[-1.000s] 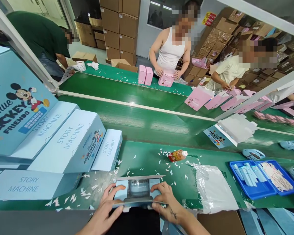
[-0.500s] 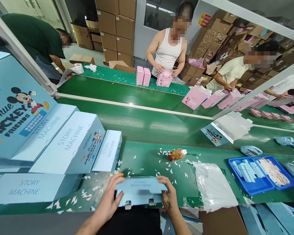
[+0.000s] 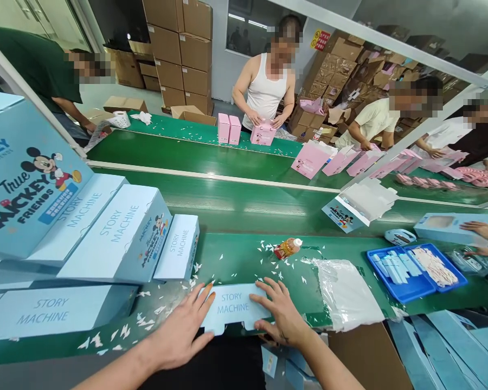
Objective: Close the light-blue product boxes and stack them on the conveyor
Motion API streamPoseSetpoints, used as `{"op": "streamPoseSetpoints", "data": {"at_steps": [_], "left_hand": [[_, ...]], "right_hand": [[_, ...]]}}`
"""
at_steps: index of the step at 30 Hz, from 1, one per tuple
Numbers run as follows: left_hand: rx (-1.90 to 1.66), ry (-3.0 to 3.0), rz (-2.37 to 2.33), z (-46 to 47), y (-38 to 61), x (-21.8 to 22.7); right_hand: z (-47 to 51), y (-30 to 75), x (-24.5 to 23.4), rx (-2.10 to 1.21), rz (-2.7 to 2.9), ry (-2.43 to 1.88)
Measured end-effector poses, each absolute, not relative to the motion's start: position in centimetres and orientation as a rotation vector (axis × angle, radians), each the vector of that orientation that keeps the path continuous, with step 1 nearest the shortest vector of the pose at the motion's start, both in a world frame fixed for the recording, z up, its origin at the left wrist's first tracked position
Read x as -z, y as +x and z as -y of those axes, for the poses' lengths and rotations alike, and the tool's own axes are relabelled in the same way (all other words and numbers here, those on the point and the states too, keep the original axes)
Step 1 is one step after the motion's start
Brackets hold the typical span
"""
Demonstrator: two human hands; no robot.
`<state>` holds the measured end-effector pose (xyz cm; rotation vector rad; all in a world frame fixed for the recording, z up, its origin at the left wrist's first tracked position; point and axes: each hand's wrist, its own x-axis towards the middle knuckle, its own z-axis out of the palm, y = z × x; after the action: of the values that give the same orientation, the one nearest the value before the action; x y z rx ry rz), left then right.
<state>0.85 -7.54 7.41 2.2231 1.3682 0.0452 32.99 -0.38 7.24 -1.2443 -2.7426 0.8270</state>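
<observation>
A light blue "STORY MACHINE" box lies closed at the near edge of the green table. My left hand rests against the box's left end, fingers stretched toward it. My right hand grips the right end, with the fingers spread over the lid and the thumb at the front edge. Small white paper scraps are scattered around the box.
Stacked blue Mickey boxes fill the left. An orange bottle, a clear plastic bag and a blue tray lie to the right. Another person's hands hold a blue box at far right. People pack pink boxes across the conveyor.
The open box, which showed an item inside, has had its lid folded down and now lies closed and flat. Both hands shifted from its front corners to its ends. The view tilted right.
</observation>
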Motion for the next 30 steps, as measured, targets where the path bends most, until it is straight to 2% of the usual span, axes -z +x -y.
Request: {"op": "streamPoseSetpoints", "data": {"at_steps": [7, 11, 19, 30], "left_hand": [[0.121, 2.441, -1.457, 7.2, 2.7, -5.7], [0.055, 2.518, -1.489, 6.9, 2.4, -5.0], [0.079, 2.580, -1.471, 6.6, 2.1, -4.1], [0.067, 2.685, -1.419, 6.2, 1.7, -4.6]], "right_hand": [[1.3, 32.5, -5.2, -0.476, 2.842, -0.981], [1.6, 31.9, -5.3, -0.360, 2.714, -0.820], [2.9, 29.4, -7.6, -0.371, 2.436, -0.821], [4.4, 22.2, -5.8, -0.315, 2.477, -0.789]]}}
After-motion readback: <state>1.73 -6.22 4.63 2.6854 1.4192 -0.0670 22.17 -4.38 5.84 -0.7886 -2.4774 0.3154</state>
